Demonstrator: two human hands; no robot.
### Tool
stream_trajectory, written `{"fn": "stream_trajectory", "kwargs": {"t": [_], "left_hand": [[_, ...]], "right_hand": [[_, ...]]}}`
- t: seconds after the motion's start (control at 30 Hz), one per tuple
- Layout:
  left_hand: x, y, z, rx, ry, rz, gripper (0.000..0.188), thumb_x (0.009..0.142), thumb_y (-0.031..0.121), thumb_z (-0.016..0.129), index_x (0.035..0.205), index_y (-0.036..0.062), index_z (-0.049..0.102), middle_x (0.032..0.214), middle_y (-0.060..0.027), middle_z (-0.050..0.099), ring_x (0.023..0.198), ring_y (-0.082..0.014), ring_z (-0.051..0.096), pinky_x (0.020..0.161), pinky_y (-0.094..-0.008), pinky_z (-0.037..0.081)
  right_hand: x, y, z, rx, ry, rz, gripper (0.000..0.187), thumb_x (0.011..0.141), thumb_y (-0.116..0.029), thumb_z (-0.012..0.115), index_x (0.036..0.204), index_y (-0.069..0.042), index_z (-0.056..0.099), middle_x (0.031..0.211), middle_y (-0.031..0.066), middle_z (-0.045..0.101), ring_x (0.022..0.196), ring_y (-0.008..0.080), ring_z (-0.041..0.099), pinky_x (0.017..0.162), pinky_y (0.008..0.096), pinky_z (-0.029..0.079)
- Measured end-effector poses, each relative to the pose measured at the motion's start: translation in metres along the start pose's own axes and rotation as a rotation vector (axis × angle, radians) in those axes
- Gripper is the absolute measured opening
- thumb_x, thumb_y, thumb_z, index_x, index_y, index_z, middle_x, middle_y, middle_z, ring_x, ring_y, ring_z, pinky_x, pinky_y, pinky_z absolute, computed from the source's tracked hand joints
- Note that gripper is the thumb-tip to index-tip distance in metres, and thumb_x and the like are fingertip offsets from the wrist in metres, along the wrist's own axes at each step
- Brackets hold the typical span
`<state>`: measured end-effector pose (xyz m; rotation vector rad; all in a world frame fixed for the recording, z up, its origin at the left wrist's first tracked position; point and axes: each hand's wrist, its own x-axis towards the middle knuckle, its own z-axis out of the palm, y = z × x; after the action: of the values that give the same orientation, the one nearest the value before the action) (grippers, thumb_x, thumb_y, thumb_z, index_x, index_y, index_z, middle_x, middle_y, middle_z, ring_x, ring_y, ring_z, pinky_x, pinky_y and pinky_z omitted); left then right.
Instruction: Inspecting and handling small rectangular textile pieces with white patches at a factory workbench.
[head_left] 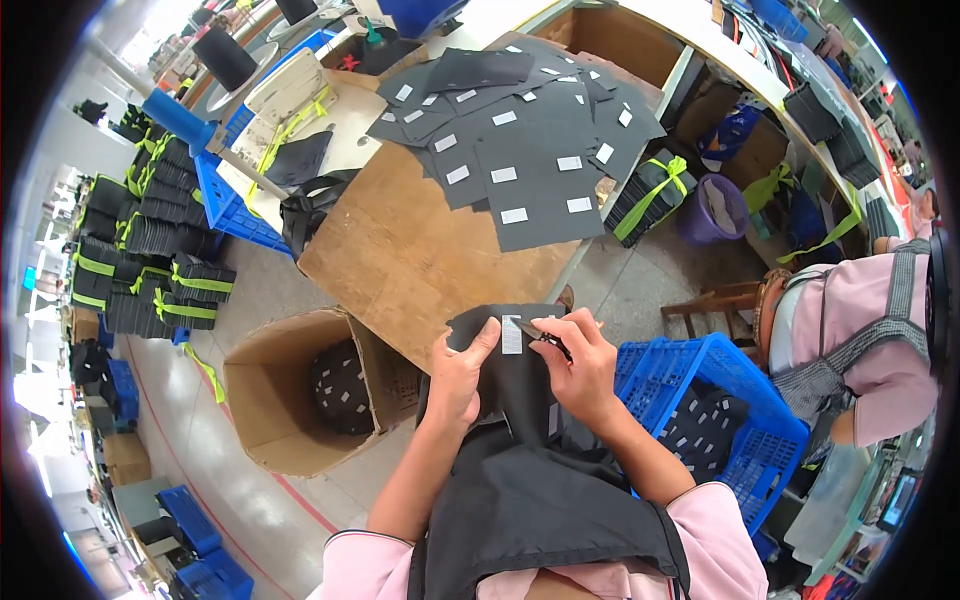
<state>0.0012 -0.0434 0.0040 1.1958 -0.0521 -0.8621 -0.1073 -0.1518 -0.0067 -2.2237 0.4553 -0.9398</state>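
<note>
A black fabric panel (482, 322) with a white label (512, 337) is held up just in front of my lap, close to the near end of the table. My left hand (461, 378) grips its left edge, thumb on top. In my right hand (584, 362) is a pair of small dark thread snips (545, 338), fingers wrapped round them. Their pointed tips are at the label's upper right edge. Beyond, overlapping black panels (540, 165) with white labels cover the far part of the wooden tabletop (400, 255).
A cardboard box (290, 395) holding black labelled pieces stands at left, a blue plastic crate (740, 350) with similar pieces at right. Another person (850, 330) is at far right. Tied black bundles (150, 250) are stacked left, near a sewing machine (285, 110). A purple bin (712, 210) stands under the bench.
</note>
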Motion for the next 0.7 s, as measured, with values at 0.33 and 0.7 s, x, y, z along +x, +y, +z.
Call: {"fn": "stream_trajectory", "kwargs": {"t": [0.33, 0.7], "left_hand": [[0.009, -0.001, -0.007, 0.016, 0.043, -0.017, 0.016, 0.084, 0.013, 0.066, 0.095, 0.0027, 0.062, 0.092, -0.0030, 0.063, 0.085, -0.0121, 0.057, 0.078, -0.0269, 0.044], [0.013, 0.007, -0.014, -0.178, -0.047, -0.075, 0.023, 0.082, 0.016, 0.068, 0.098, 0.0032, 0.058, 0.092, -0.0039, 0.062, 0.083, -0.0147, 0.059, 0.075, -0.0297, 0.048]], "right_hand": [[0.008, 0.001, 0.003, 0.141, -0.005, 0.108, 0.025, 0.070, 0.001, 0.070, 0.092, -0.005, 0.062, 0.078, 0.0093, 0.056, 0.063, 0.0213, 0.055, 0.056, 0.0297, 0.045], [0.043, 0.009, 0.007, 0.342, -0.065, 0.210, 0.019, 0.073, 0.006, 0.065, 0.090, 0.002, 0.058, 0.081, 0.0059, 0.049, 0.070, 0.0123, 0.055, 0.062, 0.0232, 0.046]]}}
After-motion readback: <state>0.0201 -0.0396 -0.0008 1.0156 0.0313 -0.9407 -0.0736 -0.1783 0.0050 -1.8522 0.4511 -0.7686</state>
